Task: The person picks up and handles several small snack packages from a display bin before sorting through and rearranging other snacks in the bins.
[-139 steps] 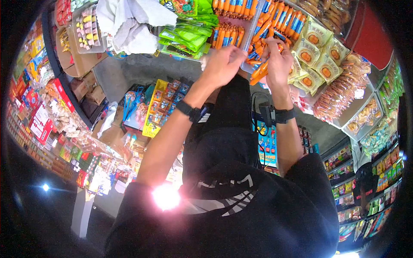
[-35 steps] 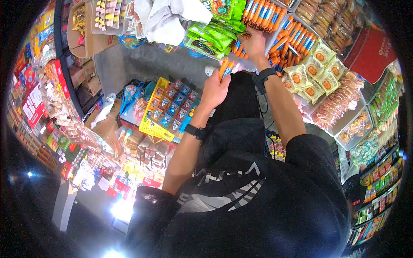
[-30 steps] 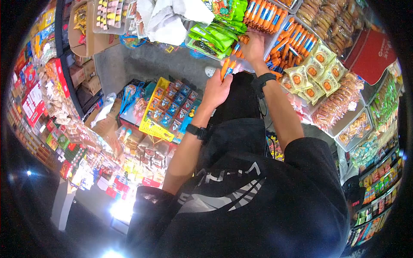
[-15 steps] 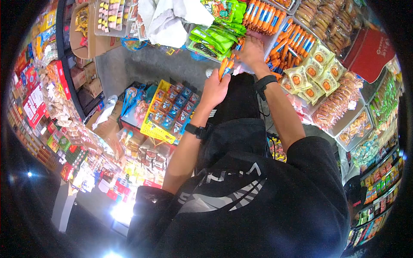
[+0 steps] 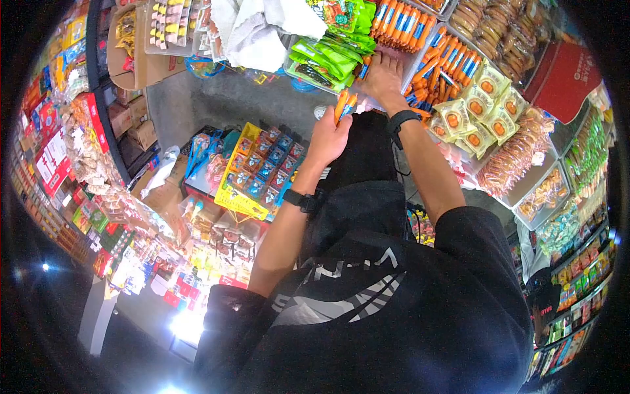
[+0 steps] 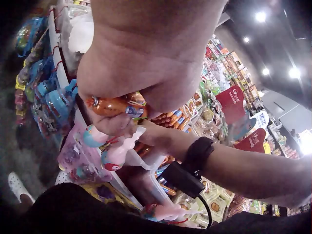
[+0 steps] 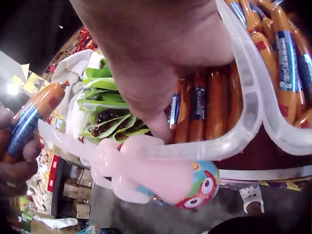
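In the head view my left hand (image 5: 328, 139) grips a couple of orange wrapped sausages (image 5: 344, 106) with blue labels, held upright in front of the trays. The right wrist view also catches these held sausages (image 7: 36, 114) at its left edge. My right hand (image 5: 382, 79) reaches into a clear plastic tray, fingers stretched flat over the sausages there. Under that palm, a row of sausages (image 7: 218, 105) lies side by side against the tray's rim (image 7: 251, 109). Part of the row is hidden by the hand.
Green snack packets (image 5: 331, 60) sit left of the tray. A second tray of loose sausages (image 5: 453, 62) adjoins it on the right, beside yellow-wrapped pastries (image 5: 479, 105). A pink toy with a red face (image 7: 161, 168) hangs at the tray's front. White cloths (image 5: 252, 33) lie further left.
Earlier both hands were at the right-hand sausage tray, with sausages in the right hand. Now the left holds sausages. The right hand, lately curled in the neighbouring tray, has flattened over its row.
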`<state>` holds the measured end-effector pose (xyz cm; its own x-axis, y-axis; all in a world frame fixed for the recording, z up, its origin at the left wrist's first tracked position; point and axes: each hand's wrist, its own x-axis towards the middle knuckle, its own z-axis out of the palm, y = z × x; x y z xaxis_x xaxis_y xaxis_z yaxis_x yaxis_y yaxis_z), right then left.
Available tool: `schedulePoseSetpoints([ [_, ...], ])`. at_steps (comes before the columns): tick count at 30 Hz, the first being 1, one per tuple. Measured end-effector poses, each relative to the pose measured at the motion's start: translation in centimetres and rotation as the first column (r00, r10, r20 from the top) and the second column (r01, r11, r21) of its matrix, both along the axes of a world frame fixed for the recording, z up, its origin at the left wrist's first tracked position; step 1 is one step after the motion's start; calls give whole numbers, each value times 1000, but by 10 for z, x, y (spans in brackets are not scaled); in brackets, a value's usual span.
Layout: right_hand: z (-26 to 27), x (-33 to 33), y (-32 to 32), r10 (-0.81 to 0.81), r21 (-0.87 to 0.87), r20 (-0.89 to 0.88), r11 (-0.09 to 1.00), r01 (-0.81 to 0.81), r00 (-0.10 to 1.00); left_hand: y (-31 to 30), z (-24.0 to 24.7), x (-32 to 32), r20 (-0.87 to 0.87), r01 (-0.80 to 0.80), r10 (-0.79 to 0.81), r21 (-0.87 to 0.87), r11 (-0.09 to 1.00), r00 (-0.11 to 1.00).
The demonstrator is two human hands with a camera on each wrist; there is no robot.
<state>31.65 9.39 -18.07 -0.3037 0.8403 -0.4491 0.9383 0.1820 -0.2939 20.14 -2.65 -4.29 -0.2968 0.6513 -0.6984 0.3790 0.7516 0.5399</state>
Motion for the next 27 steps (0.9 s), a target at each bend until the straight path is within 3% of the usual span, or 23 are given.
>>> schedulePoseSetpoints([
  [2, -6, 0, 0, 9, -70, 2, 998, -8, 1000, -1, 2, 0, 5, 1, -1, -7, 1000, 1000],
  [9, 5, 1, 13, 40, 5, 25, 999, -40, 999, -3, -4, -4, -1, 17, -17, -2, 1000, 1000],
  [11, 3, -2, 15, 69, -206, 69, 977, -53, 995, -6, -5, -5, -20, 40, -41, -6, 999, 999],
  [18, 1, 1, 32, 106, -278, 98, 958, -76, 990, -4, 4, -11, -1, -1, 1, -26, 1000, 1000],
  [20, -32, 7, 34, 16, -454, -131, 888, -74, 991, -3, 6, -14, -7, -12, 12, -43, 999, 1000],
  [21, -28, 6, 37, 18, -457, -133, 886, -77, 991, -4, 5, -16, -20, -11, 10, -57, 998, 1000],
  [23, -9, 9, 49, -84, -753, -136, 657, -47, 987, -9, 3, -17, -28, -7, 5, -74, 997, 1000],
  [27, 14, 6, 50, -66, -699, -131, 713, -46, 989, -8, 1, -18, -17, -29, 28, -43, 999, 999],
])
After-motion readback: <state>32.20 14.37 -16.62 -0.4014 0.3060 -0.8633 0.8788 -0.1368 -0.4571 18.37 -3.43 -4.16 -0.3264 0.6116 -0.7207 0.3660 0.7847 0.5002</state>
